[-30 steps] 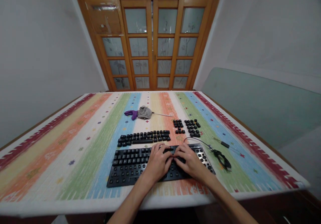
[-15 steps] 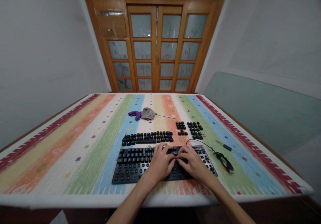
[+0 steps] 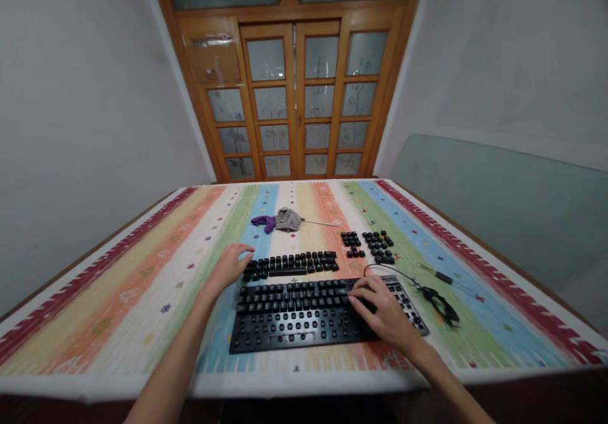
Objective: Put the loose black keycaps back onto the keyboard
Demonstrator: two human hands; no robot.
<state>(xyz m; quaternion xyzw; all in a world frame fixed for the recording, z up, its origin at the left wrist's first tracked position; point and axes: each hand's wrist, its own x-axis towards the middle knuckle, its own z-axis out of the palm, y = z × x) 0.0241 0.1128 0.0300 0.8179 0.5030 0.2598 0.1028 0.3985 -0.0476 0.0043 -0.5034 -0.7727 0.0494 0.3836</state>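
left hand (image 3: 231, 264), fingers narrowly parted, by loose keys (image 3: 287, 271); right hand (image 3: 384, 307) over keyboard (image 3: 297, 321), grip unclear.

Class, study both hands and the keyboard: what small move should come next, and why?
Perhaps the left hand should take one from the left end of the loose keycaps: its fingertips are right beside them, and lower rows of the keyboard lack caps.
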